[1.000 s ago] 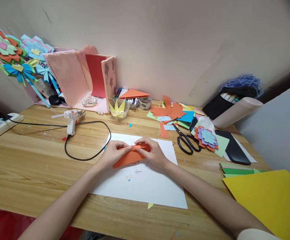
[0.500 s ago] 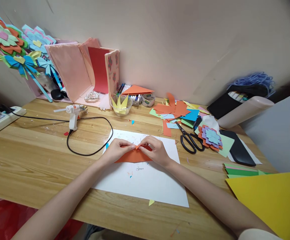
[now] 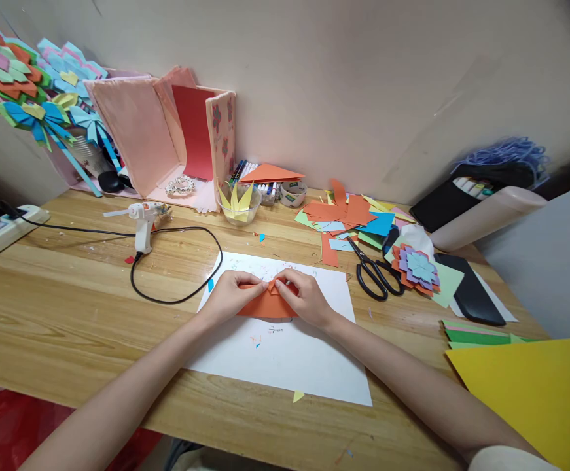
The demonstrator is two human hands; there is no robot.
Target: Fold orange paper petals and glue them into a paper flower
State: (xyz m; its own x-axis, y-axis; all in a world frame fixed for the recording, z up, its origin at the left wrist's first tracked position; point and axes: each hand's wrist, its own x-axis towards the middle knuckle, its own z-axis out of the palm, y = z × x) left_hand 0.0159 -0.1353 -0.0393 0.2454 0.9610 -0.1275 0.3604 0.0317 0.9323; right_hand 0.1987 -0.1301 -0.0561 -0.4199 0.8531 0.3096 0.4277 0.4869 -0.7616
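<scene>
A folded piece of orange paper [image 3: 264,305] lies on a white sheet [image 3: 285,353] in the middle of the wooden table [image 3: 69,307]. My left hand [image 3: 231,294] pinches its upper left edge, fingers closed on the paper. My right hand [image 3: 303,296] pinches the upper right edge, and the fingertips of both hands meet at the paper's top middle. Much of the orange paper is hidden under my fingers.
Black scissors [image 3: 374,273] and a heap of coloured paper scraps [image 3: 348,219] lie to the right, with a layered paper flower [image 3: 418,267] and a yellow sheet [image 3: 534,392]. A white glue gun [image 3: 142,222] with its black cord [image 3: 177,297] lies to the left. A pink box [image 3: 167,140] stands at the wall.
The orange paper has been turned from slanting to level and folded narrower. Both hands have drawn closer together along its top edge.
</scene>
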